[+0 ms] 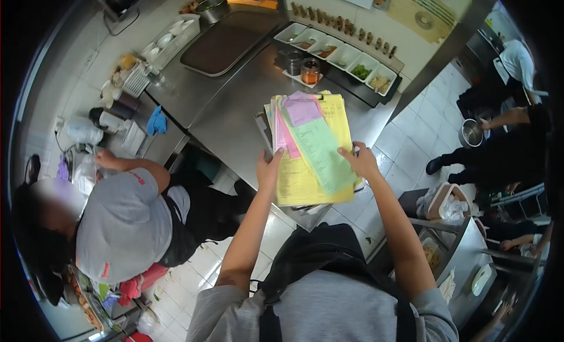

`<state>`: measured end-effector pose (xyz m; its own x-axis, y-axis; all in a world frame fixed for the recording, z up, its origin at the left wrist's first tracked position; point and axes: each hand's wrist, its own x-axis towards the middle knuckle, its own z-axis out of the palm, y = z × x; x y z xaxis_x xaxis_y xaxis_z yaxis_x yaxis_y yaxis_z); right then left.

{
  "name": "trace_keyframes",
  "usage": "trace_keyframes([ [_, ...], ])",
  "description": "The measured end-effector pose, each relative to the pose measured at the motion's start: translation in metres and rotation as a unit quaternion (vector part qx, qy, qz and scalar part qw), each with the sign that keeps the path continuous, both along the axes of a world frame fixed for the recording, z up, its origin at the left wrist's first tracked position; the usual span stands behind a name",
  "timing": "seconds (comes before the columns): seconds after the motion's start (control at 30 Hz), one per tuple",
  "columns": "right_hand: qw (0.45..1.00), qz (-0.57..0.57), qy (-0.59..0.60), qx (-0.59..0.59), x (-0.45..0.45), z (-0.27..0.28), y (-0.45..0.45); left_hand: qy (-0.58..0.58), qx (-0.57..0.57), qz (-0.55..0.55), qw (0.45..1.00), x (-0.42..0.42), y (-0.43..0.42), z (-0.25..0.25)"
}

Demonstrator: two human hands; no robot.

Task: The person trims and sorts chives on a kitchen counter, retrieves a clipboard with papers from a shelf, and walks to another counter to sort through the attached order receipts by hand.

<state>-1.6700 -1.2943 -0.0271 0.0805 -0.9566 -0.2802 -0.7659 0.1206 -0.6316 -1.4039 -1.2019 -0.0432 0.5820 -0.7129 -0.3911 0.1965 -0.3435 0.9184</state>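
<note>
A thick stack of yellow paper sheets [294, 186] is held up in front of me over the edge of the steel counter [229, 118]. On top of it lie a long green slip [320, 154], a pink slip [282, 133] and a small lilac slip [304, 113], all with print or writing too small to read. My left hand [270, 168] grips the stack's left edge, thumb on top. My right hand [359, 161] holds the right edge, its thumb by the green slip. The fingers beneath the papers are hidden.
White containers of toppings [338, 57] line the counter's back, near an orange-filled jar [310, 70] and a brown tray [229, 42]. A co-worker in a grey shirt [123, 224] bends at the left. Another person holds a metal pot [472, 133] at the right.
</note>
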Motion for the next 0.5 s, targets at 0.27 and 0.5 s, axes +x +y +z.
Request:
trace_keyframes([
  [0.27, 0.883, -0.091, -0.386, 0.253, -0.059, 0.012, 0.085, 0.062, 0.026, -0.201, 0.977, -0.044, 0.035, 0.063],
  [0.5, 0.781, -0.058, -0.579, 0.226, -0.185, 0.057, 0.055, 0.027, -0.16, -0.23, 0.959, -0.156, -0.017, 0.135],
])
